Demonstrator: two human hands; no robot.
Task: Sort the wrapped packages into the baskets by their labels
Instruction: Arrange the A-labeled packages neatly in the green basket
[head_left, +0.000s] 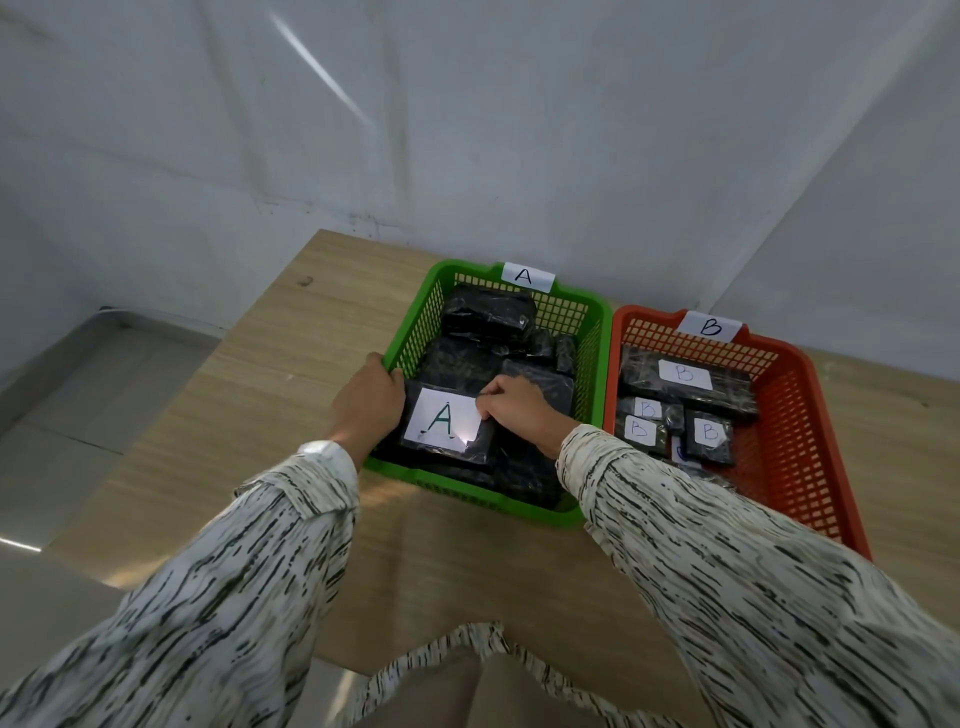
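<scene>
I read this as the placing step. The left hand (370, 400) curls round the left edge of the A-labelled package (441, 422), and the right hand (514, 410) pinches its right edge at the label. The package sits low between them in the green basket (592, 332) tagged A. Next, I'd release and lift clear without dragging it. Beyond the hands lie more black-wrapped packages (488, 312). Right of the right hand, the orange basket (810, 467) holds at least 4 B-marked packages (685, 375).
</scene>
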